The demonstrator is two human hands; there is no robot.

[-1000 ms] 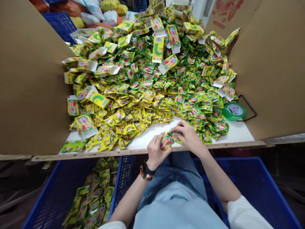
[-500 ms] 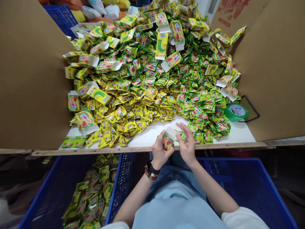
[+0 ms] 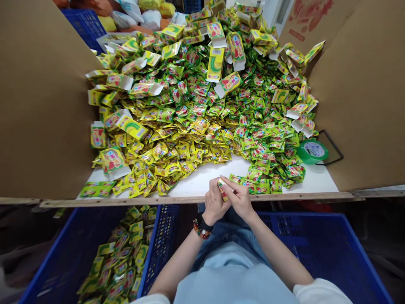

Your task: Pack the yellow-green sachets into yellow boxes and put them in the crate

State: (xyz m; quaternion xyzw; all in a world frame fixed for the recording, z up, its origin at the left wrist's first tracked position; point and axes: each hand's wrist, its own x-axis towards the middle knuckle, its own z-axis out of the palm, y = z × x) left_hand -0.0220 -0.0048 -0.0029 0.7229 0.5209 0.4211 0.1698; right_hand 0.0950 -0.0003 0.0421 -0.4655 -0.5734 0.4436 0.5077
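Observation:
Just above the table's front edge, a small yellow and green carton (image 3: 223,195) with a white end flap is wrapped in my left hand (image 3: 214,203). My right hand (image 3: 241,202) is closed against the carton's upper end, its fingers pressed on the white flap. Both hands cover much of the carton. Beyond them, yellow sachets (image 3: 171,166) lie to the left and green sachets (image 3: 262,169) to the right, some close to my right hand. A bare strip of white tabletop (image 3: 202,179) shows between these heaps.
Flat and open cartons (image 3: 215,63) lie over the heap's back. Green tape (image 3: 311,152) sits by a black wire frame (image 3: 338,148). Cardboard walls (image 3: 44,105) flank the table. Below, a blue crate (image 3: 147,261) at left holds filled cartons; another blue crate (image 3: 344,236) stands at right.
My right hand has come in from beside the carton and closed onto its end. The raised white flap is now pressed down. My left hand keeps its hold.

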